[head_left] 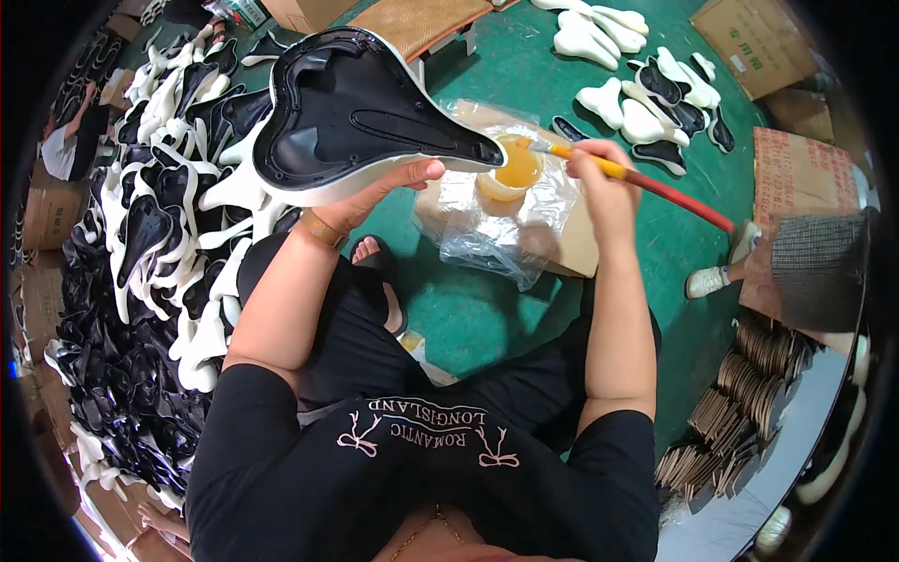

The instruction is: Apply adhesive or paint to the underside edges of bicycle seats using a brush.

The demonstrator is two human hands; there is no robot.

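My left hand (379, 192) grips a bicycle saddle (346, 117) from below, thumb over its near edge. The saddle's black plastic underside faces up, with a white foam rim around it, and its narrow nose points right. In my right hand (607, 187) is a paintbrush (679, 195) with a red and yellow handle. The bristles are over a round tub (503, 193) of amber liquid (523, 170), close to the saddle's nose; I cannot tell whether they touch it. Under the tub lies a clear plastic sheet (510, 244) on cardboard.
Heaped on the left are white foam saddle pieces (169, 169) and black plastic saddle bases (122, 375). More saddle parts (646, 117) lie on the green floor at the far right. Stacked brown pieces (735, 403), cardboard boxes (754, 42) and another person's leg (735, 273) are to the right.
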